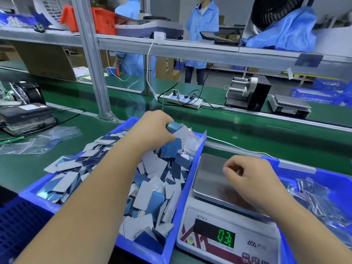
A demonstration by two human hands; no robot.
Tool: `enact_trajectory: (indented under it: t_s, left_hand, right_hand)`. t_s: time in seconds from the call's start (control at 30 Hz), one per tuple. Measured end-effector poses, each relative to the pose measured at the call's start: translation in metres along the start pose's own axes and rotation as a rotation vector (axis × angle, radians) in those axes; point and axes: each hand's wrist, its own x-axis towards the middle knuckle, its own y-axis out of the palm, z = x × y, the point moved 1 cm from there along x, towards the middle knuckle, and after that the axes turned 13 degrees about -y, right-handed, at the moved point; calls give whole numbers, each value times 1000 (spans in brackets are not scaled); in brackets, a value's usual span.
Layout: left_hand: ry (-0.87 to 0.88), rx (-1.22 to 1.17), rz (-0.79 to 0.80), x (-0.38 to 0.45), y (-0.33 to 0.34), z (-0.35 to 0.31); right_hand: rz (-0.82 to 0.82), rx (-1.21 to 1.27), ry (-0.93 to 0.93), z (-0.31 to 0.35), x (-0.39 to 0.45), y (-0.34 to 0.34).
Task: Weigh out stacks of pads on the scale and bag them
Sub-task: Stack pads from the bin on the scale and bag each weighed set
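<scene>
A blue bin (187, 180) in front of me is heaped with loose grey and blue pads (152, 189). My left hand (152, 128) reaches into its far end and grips a small stack of pads (174, 127). To the right stands a scale (226, 221) with a bare steel pan (209, 178) and a green display (225, 238). My right hand (249, 174) hovers over the pan's right side, fingers curled, holding nothing visible. A second blue bin (323, 174) at the right holds clear filled bags (320, 199).
Empty clear bags (38, 140) lie on the green mat at the left beside a black device (24, 115). A power strip (184, 100), a tape dispenser (247, 92) and another scale (289, 105) sit beyond. Two people in blue coats stand behind the shelf frame.
</scene>
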Motion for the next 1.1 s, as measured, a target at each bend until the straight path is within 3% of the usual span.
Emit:
enact_trajectory:
  t_s: [0.23,0.6,0.83,1.1]
  left_hand:
    - [-46,-245,-22,4,-13,5]
    - [-105,-174,-23,7,16,25]
    - [-62,-324,-108,7,8,21]
    - [-119,-617,-26,4,21,0]
  right_hand:
    - [-23,6,0,-3,1,-1]
    - [-16,-13,4,-6,2,1]
    - [-6,-17,1,-5,2,2]
    - [-47,31,8,-1,4,-7]
